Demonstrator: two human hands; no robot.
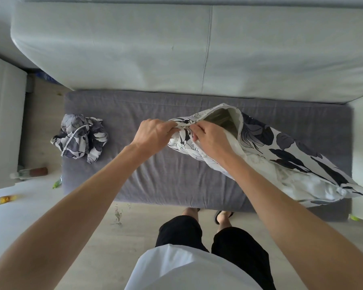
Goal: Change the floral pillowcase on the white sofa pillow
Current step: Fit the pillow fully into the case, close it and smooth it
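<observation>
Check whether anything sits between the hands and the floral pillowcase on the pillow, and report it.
Nothing visible does. The left hand and right hand both already grip the floral pillowcase at its open end, with the white pillow inside. The crumpled pillowcase lies apart on the grey cushion.

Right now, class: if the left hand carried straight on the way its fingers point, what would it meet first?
The left hand points right, gripping the floral pillowcase at its opening. Going on, it would probably meet the right hand first, which pinches the same edge close by; depth is unclear.
</observation>
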